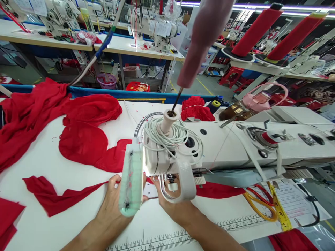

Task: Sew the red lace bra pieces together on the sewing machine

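Note:
My left hand [110, 205] is at the left of the sewing machine [220, 139], closed on a narrow red fabric strip [65, 197] whose loose end trails left across the table. Part of its fingers is hidden behind the green-tinted work lamp [131, 181]. To the right of the needle area, my right hand [178, 209] has its fingers closed round the same red fabric, partly behind the machine's white guard [188, 181]. Between the hands a little red cloth shows near the needle. Beyond the right hand, more red fabric [220, 190] runs under the machine arm.
Red cup-shaped pieces [83, 144] and a red cloth heap [31, 115] lie on the left. At right are yellow-handled scissors [259, 205], a tape measure [280, 209] and a paper sheet [295, 198]. A pink-lidded bottle [235, 109] stands behind the machine. A pink-handled screwdriver [193, 59] sticks upward.

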{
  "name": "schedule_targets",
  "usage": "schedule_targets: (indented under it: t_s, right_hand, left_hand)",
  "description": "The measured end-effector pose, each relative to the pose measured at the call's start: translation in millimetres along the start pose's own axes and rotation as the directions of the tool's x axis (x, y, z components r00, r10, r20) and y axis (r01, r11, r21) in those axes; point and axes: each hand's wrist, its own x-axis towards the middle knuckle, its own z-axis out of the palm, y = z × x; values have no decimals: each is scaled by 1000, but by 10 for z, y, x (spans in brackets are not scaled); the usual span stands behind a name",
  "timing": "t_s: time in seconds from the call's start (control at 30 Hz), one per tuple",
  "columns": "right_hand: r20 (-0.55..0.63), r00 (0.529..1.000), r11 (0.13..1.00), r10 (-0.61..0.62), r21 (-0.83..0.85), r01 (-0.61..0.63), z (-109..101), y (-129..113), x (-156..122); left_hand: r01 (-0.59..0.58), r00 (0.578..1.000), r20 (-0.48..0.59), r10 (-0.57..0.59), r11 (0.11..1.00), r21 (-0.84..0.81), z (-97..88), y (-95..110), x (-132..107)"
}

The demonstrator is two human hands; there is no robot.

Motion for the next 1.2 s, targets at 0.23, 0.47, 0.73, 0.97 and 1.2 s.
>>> schedule_targets:
  t_s: [0.23, 0.47, 0.73, 0.97, 1.2]
  right_hand:
    - [-101, 995, 1000, 1, 3, -1, -67, -15, 47]
    - [-33, 999, 999, 9, -40, -10, -88, -29, 68]
    - [-12, 1000, 999, 25, 23, -25, -6, -30, 69]
    - [-18, 1000, 999, -14, 50, 15, 136, 10, 4]
    - [-192, 975, 993, 115, 59, -105, 177, 1, -27]
  left_hand:
    - [-13, 1000, 1, 13, 1000, 26, 78, -38, -56]
    - [-4, 1000, 13, 4, 1000, -12, 89, -30, -44]
    - [-64, 998, -15, 66, 994, 87, -224, 42, 150]
    - [-58, 997, 67, 48, 987, 152, -243, 87, 143]
    - [-46, 998, 49, 38, 986, 158, -228, 101, 153]
